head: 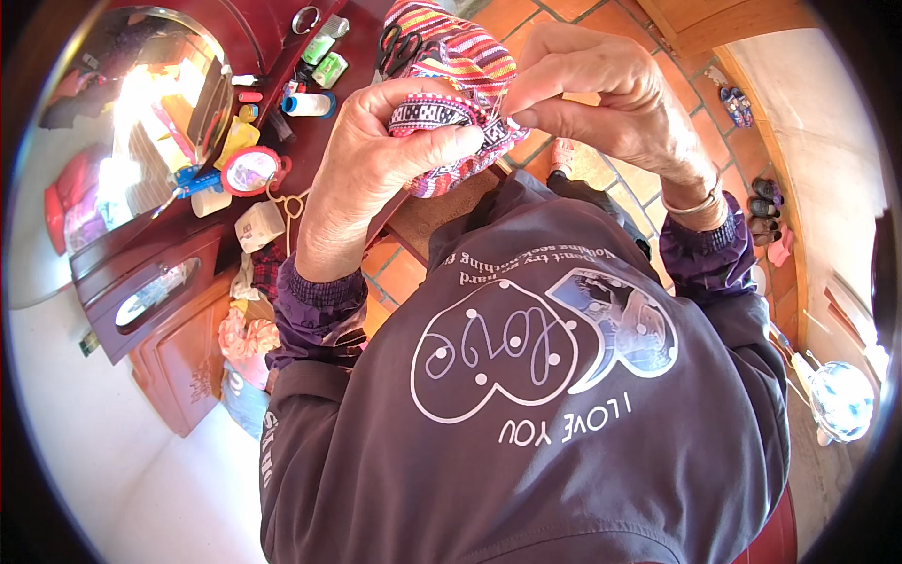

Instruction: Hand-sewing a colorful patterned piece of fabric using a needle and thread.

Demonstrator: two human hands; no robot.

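My left hand (pixel 384 144) grips a striped, multicoloured woven cloth piece (pixel 468 60), its thumb pressed on a patterned black-and-white band (pixel 433 113) with a pink edge. At the cloth's right edge is my right hand (pixel 599 92), thumb and forefinger pinched together, with fine pale thread by the fingertips. Whether a needle is between them cannot be told. Black-handled scissors (pixel 398 49) lie beside the cloth, their blades partly hidden. A spool of white thread (pixel 309 104) with blue ends lies on the dark red table, left of my left hand.
On the dark red dresser (pixel 310 151) stand a large mirror (pixel 155 120), a small red-framed mirror (pixel 251 171), green packets (pixel 330 70), a tissue pack (pixel 259 226) and a roll of clear tape (pixel 305 20). Shoes (pixel 764 208) line the tiled floor by the right wall.
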